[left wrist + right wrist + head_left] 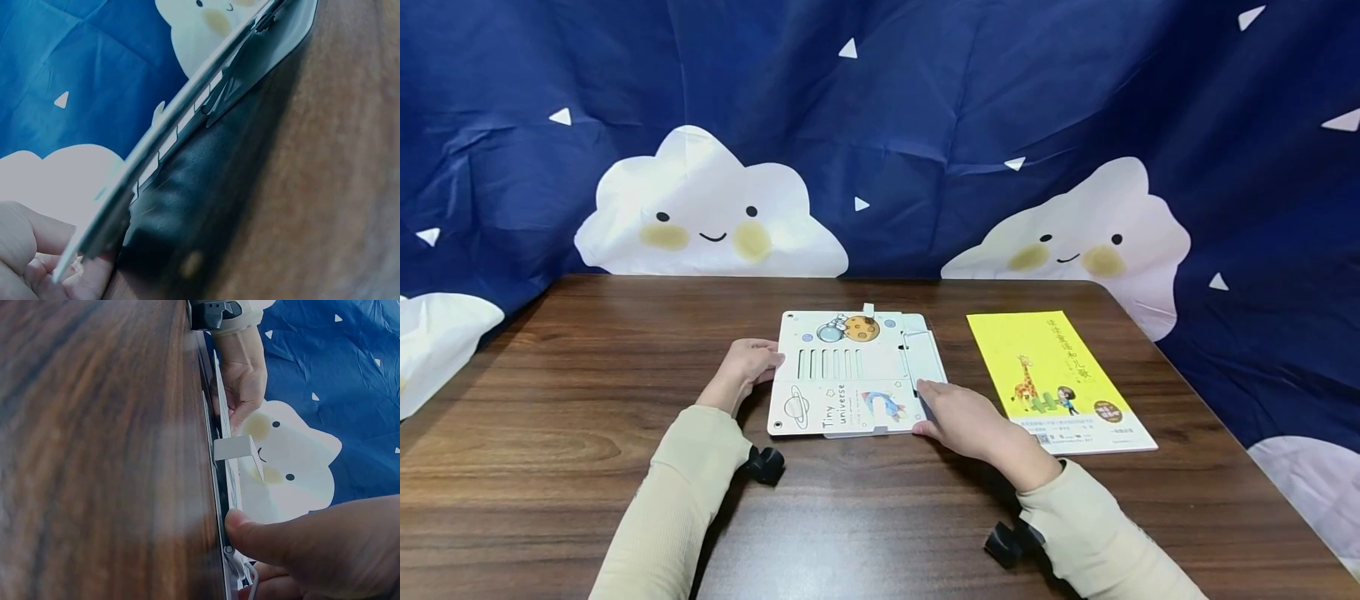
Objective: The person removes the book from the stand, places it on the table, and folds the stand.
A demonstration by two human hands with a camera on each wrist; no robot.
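Note:
A white metal book stand [882,373], printed with planets and "Tiny universe", lies folded low over the table. My left hand [749,365] grips its left edge, thumb above and fingers beneath, as the left wrist view shows. Seen from that side, the stand's panel [181,122] is lifted off a lower plate, with dark space between them. My right hand [964,419] holds the near right corner. In the right wrist view its thumb [250,534] lies against the panel's edge, close to a bent wire, and a white bent tab [232,449] sticks out farther along.
To the right, a yellow book [1000,354] with a giraffe and a child on its cover lies flat on the brown wooden table [865,517]. Behind the table hangs a blue curtain [910,108] with smiling clouds. Black camera mounts [766,465] sit at both wrists.

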